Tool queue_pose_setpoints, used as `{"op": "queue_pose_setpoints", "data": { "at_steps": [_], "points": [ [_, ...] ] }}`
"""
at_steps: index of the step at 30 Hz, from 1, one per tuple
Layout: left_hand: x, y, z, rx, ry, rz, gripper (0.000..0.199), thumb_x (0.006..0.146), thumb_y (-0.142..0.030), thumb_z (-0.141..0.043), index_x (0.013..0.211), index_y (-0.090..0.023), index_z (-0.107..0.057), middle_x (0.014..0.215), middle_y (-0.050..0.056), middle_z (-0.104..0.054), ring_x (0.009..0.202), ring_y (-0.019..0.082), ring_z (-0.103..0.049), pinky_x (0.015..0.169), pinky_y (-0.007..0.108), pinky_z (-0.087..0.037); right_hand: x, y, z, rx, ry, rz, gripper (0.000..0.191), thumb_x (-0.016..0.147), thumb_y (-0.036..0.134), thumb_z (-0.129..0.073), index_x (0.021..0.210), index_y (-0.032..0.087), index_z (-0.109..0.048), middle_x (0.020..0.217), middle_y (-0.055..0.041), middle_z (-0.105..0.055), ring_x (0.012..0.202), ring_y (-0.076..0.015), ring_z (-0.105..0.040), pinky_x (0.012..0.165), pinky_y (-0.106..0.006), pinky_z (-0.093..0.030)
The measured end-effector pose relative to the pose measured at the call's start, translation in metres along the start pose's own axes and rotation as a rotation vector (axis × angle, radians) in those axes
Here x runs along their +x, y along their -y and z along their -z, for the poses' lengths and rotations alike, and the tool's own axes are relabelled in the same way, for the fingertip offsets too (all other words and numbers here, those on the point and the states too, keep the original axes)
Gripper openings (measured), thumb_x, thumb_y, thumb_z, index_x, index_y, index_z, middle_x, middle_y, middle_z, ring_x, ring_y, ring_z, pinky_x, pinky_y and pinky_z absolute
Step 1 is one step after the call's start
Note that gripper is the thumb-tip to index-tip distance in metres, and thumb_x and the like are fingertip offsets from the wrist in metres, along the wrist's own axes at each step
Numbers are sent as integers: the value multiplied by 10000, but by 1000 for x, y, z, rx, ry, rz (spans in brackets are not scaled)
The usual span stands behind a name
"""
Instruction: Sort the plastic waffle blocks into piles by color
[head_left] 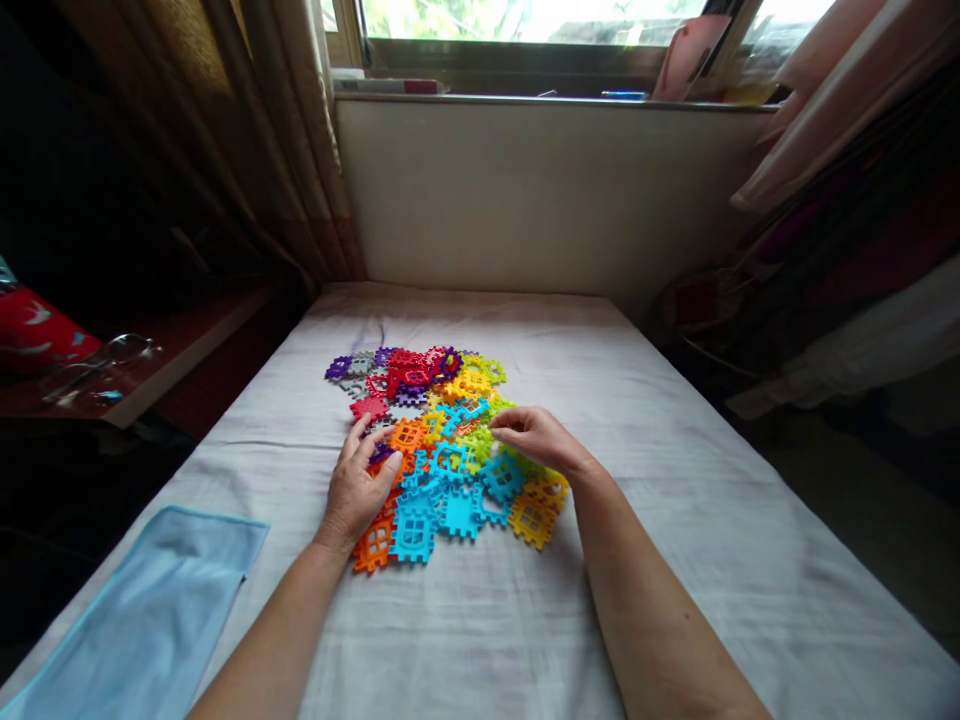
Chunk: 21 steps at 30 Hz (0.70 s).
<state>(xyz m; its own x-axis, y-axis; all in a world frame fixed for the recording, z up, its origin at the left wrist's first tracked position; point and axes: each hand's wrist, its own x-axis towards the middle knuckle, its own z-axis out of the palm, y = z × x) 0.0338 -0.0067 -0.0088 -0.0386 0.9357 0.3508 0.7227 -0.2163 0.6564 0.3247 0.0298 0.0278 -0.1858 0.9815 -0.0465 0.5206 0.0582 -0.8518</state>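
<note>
A pile of plastic interlocking building tiles with toothed edges and window cut-outs lies on the cloth. My left hand (361, 482) rests at the pile's left side with its fingers spread, over an orange tile (407, 436) and a purple tile (381, 453). Its fingertips reach toward a red tile (369, 408). On the right, my right hand (536, 437) is closed in a pinch above lime-green tiles (474, 447); what it holds, if anything, is hidden. Blue tiles (461, 512) lie between the hands, and a yellow tile (531, 522) sits below the right wrist.
A pale sheet (675, 560) covers the surface. At the lower left lies a light-blue cloth pouch (150, 610). Eyeglasses (124, 350) and a red patterned item (41, 330) rest on a wooden ledge (187, 345). A low wall (540, 190) and window stand behind.
</note>
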Motion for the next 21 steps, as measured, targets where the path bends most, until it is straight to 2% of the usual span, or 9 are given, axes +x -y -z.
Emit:
{"op": "queue_pose_setpoints", "data": {
  "at_steps": [4,7,10,14,17,21],
  "points": [
    [2,-3,3,-41,44,-46,420,847,-472,-534,1168,-229,-655,1454,95,-499,1322,261,-505,1109,429,-426,0,4,10,184,-220,64,274,723,426,-608,820,180,-681,743,-11,-679,671,-139,-588,643,-256,-475],
    [4,-10,8,9,-34,-95,398,860,-474,-529,1149,-234,-661,1399,92,-553,1292,264,-524,1128,447,-397,2,11,6,280,-297,67,341,709,491,-621,831,175,-655,718,-1,-643,632,-124,-550,605,-251,-456],
    [2,-20,10,92,-89,-175,371,872,-469,-543,1137,-242,-667,1302,87,-625,1240,268,-551,1125,455,-381,3,21,-8,362,-236,59,352,679,506,-658,801,177,-629,685,14,-606,602,-109,-518,575,-240,-432],
    [-6,-36,3,54,16,-201,411,873,-504,-566,1179,-244,-650,1158,68,-707,1134,251,-606,1083,452,-403,1,36,-32,429,-70,81,332,676,492,-685,791,189,-614,679,30,-594,606,-102,-517,591,-240,-434],
    [-11,-43,-2,-42,60,-125,402,849,-515,-597,1139,-245,-665,1025,45,-742,1023,232,-649,1041,446,-436,-2,45,-45,480,15,121,306,684,473,-702,774,195,-612,686,34,-594,622,-101,-523,612,-244,-438],
    [1,-40,7,-249,34,59,366,811,-509,-612,1003,-205,-684,894,36,-740,816,188,-684,803,325,-540,-3,47,-52,515,40,119,298,709,471,-698,820,201,-639,706,29,-612,624,-105,-536,609,-249,-446]
  ]
}}
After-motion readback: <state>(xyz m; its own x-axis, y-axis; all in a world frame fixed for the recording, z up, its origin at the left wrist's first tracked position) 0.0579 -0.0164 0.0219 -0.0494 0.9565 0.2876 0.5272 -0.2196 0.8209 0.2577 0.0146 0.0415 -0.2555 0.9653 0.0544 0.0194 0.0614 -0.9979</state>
